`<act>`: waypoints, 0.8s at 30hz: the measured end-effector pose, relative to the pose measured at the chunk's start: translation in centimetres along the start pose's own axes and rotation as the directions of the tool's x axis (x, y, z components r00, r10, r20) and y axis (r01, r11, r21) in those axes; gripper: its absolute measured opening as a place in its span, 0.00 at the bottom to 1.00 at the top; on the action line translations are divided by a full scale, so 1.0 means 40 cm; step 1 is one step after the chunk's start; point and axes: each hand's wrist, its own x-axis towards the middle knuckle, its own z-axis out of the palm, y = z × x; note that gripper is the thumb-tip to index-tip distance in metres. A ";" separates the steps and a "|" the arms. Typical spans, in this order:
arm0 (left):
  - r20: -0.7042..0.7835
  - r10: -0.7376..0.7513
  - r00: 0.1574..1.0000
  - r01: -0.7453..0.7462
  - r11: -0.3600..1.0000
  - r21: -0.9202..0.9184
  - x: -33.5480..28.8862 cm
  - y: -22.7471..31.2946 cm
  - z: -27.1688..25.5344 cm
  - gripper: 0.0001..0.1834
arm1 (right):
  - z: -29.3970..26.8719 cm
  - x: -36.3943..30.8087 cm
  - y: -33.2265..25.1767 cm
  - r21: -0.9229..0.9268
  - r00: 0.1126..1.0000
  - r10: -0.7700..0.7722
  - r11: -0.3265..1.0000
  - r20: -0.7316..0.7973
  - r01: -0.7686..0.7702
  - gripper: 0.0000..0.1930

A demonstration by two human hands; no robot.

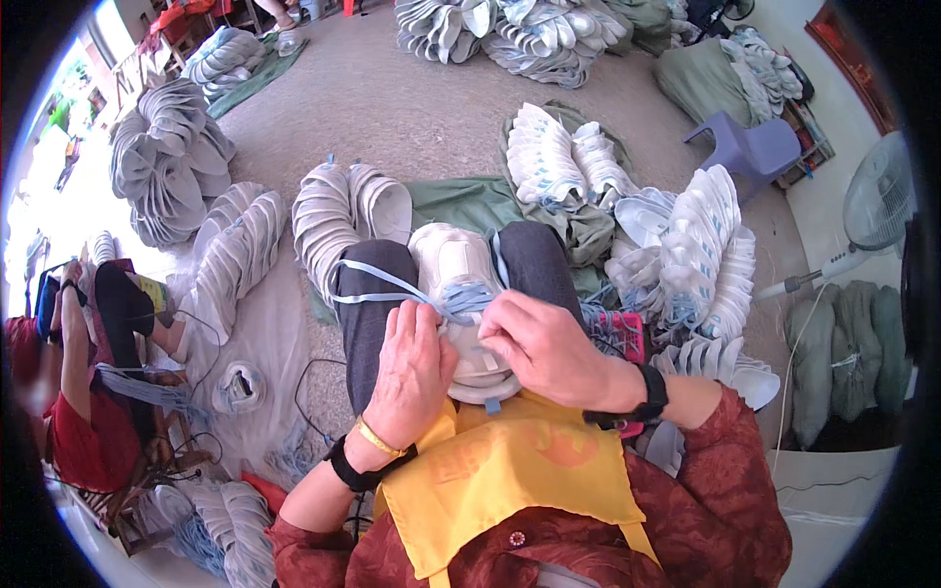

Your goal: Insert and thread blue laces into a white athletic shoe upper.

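Observation:
A white shoe upper (452, 251) rests between my knees, its toe pointing away from me. Light blue shoelace (469, 297) crosses its front, and a long loop (377, 269) of it trails over my left knee. My left hand (407, 367) is closed on the near left side of the shoe upper, fingers bent against the lacing. On the opposite side my right hand (539, 348) has its thumb and fingertips pinched together at the lace row. What lies inside that pinch is hidden. Yellow apron cloth (510, 465) covers my lap below the shoe.
Nested stacks of white shoe uppers stand left (328, 211) and right (701, 245) of my knees. A pink basket (622, 336) is by my right knee. Farther right are a purple stool (750, 149) and a fan (877, 191). Another person (88, 421) sits at the left.

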 end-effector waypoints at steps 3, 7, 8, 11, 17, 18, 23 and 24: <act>-0.018 0.006 1.000 -0.006 1.000 -0.024 -0.006 -0.002 -0.003 0.10 | -0.020 0.025 -0.045 0.428 0.941 0.292 0.838 0.172 -0.338 0.05; 0.004 0.013 1.000 -0.013 0.998 -0.067 0.002 -0.003 -0.008 0.09 | 0.061 0.011 -0.011 0.296 0.974 0.214 0.928 0.069 -0.225 0.06; 0.007 0.018 1.000 -0.017 0.997 -0.078 0.005 -0.004 -0.007 0.09 | 0.073 0.013 -0.004 0.297 0.975 0.212 0.929 0.066 -0.222 0.06; -0.031 0.007 0.999 -0.011 0.993 -0.121 0.008 -0.025 0.004 0.08 | 0.097 0.030 -0.003 0.126 0.964 0.211 0.964 0.164 -0.232 0.08; -0.081 -0.041 0.996 0.024 0.981 -0.192 0.006 -0.033 0.010 0.07 | 0.105 0.050 -0.022 0.017 0.962 0.211 0.976 0.173 -0.217 0.05; -0.095 -0.035 0.995 0.017 0.983 -0.183 0.006 -0.029 0.008 0.07 | 0.103 0.050 -0.020 0.043 0.967 0.202 0.977 0.154 -0.211 0.05; -0.099 -0.083 0.992 0.068 0.987 -0.143 0.004 0.001 -0.008 0.13 | 0.014 0.048 -0.012 0.265 0.977 0.188 0.941 0.105 -0.209 0.03; -0.103 -0.107 0.989 0.094 0.988 -0.125 0.005 0.003 -0.017 0.13 | -0.046 0.060 -0.017 0.356 0.943 0.249 0.879 0.222 -0.316 0.04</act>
